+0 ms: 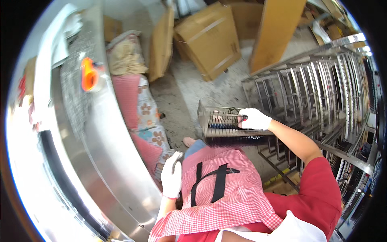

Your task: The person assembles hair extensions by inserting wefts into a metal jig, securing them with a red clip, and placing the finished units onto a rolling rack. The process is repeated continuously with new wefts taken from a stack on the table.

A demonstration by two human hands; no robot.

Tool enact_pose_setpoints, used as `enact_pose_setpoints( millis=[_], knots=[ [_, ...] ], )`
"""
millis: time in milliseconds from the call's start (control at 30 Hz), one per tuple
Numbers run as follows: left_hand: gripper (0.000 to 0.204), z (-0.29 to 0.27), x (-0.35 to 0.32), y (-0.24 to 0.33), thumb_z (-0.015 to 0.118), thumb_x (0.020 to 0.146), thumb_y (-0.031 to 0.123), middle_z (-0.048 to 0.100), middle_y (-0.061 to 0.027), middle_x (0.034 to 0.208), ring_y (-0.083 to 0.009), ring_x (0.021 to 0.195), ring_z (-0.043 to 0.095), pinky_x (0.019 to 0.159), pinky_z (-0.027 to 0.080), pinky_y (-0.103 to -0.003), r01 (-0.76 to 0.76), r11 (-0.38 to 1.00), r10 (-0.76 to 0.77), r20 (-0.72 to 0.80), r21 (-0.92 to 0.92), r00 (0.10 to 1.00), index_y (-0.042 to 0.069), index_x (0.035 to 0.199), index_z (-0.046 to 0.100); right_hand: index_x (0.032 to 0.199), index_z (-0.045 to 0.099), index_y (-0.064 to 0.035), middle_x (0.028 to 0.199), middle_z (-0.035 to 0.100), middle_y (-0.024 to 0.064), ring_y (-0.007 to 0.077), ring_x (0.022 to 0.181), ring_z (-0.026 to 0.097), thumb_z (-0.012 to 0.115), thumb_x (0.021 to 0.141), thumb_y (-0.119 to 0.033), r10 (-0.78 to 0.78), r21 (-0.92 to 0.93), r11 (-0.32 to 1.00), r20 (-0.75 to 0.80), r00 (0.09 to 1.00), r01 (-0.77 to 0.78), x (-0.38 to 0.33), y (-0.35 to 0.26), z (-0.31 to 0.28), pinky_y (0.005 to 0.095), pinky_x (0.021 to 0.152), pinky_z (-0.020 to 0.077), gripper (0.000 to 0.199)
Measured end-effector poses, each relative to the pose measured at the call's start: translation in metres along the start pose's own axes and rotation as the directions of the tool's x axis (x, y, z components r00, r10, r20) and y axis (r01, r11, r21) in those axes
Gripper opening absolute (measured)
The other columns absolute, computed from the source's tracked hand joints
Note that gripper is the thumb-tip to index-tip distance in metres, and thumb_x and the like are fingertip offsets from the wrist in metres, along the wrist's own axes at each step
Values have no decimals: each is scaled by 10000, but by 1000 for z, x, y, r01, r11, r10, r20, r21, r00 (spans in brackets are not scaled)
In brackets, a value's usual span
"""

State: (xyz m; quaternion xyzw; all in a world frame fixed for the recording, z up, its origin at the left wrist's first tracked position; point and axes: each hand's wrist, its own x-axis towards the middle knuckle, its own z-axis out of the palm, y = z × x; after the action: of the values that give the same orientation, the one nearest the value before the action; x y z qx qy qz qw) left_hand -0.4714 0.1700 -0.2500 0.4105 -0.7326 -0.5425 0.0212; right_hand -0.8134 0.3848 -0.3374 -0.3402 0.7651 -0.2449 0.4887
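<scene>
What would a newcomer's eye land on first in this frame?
Probably the white-gloved right hand gripping a small metal wire rack at centre, above a red checked apron. Next, the curved steel counter sweeping down the left, with an orange object on it.

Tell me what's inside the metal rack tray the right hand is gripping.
The metal rack tray holds rows of thin upright dividers with small dark and pinkish pieces between them. The right hand covers its right end, and what those pieces are is too small to tell.
</scene>
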Motion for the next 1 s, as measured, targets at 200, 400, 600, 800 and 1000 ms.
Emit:
enact_pose_setpoints(
  millis=[200, 400, 600, 800, 1000],
  knots=[
    [1067, -75, -6, 103, 833, 662, 318, 520, -324, 1318, -469, 1192, 530, 1036, 436, -495, -452, 735, 555, -65, 506, 829, -96, 1497, 313, 736, 655, -116, 722, 592, 69, 281, 727, 600, 657, 614, -128, -779, -767, 362, 64, 624, 530, -49, -286, 23, 397, 687, 443, 123],
    [1086, -177, -75, 104, 828, 558, 194, 574, -238, 1090, -404, 1025, 538, 881, 454, -478, -399, 802, 587, -712, 445, 385, -111, 1473, 329, 1006, 706, -128, 891, 634, 15, 212, 943, 626, 667, 775, -318, -825, -640, -365, 559, 85, 676, -84, -484, 87, 384, 844, 444, 302],
    [1349, -246, -148, 39, 898, 503, 227, 433, -279, 1327, -385, 1039, 568, 912, 480, -488, 146, 852, 521, -787, 503, -330, -130, 1545, 120, 1273, 661, -96, 1294, 640, 113, 318, 1227, 556, 579, 980, -410, -963, -586, -261, 104, -247, 768, -116, -654, 114, 430, 1087, 372, 437],
    [1366, -306, -172, 1, 923, 564, 248, 301, -321, 1439, -423, 1260, 475, 1019, 498, -483, 531, 844, 490, -514, 78, -704, -159, 1518, 34, 1108, 770, -72, 993, 758, 121, 204, 879, 704, 736, 918, -325, -900, 264, -257, 285, -330, 930, -77, -763, 250, 306, 838, 539, 318],
    [1269, -322, -159, -22, 934, 634, 282, 410, -320, 1383, -468, 1254, 481, 1053, 414, -528, 516, 853, 453, -607, 81, -653, -102, 1536, 128, 996, 784, -96, 943, 732, 107, 260, 853, 695, 723, 895, -311, -836, 148, -296, 438, -331, 944, -25, -797, 286, 353, 814, 527, 245]
  ],
)
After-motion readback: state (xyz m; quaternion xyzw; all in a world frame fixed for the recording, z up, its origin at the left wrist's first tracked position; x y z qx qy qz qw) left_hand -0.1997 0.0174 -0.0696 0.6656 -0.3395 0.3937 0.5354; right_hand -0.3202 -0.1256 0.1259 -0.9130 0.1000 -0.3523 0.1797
